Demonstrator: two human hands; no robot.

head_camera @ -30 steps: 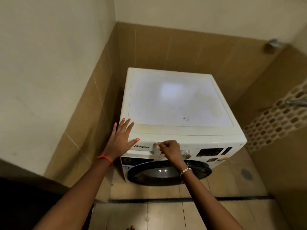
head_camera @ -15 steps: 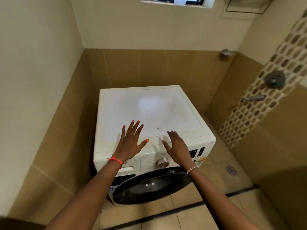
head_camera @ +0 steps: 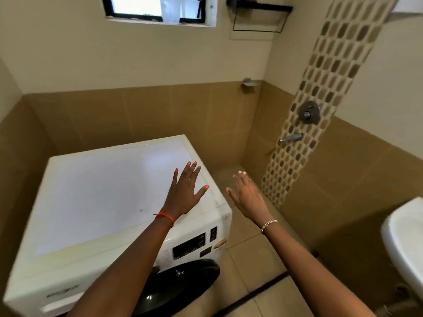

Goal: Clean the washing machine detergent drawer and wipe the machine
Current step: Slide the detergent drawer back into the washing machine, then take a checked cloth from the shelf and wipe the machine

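A white front-loading washing machine [head_camera: 96, 197] stands in the left corner, with a dark round door [head_camera: 178, 284] and a control panel [head_camera: 190, 245] on its front. The detergent drawer front [head_camera: 57, 305] shows at the lower left, pushed in. My left hand [head_camera: 185, 193] is over the right part of the machine's top with fingers straight and spread, holding nothing; whether it touches the top I cannot tell. My right hand [head_camera: 247, 197] hovers in the air to the right of the machine, fingers straight, empty.
Brown tiled walls close in behind and left of the machine. A shower valve [head_camera: 309, 112] and tap [head_camera: 291, 137] sit on the mosaic strip at right. A white sink [head_camera: 405, 243] juts in at the right edge. A window [head_camera: 155, 8] is high up.
The view has swung up and to the right. Both hands have left the machine's front edge; the left now lies over the top's right side and the right is off the machine.
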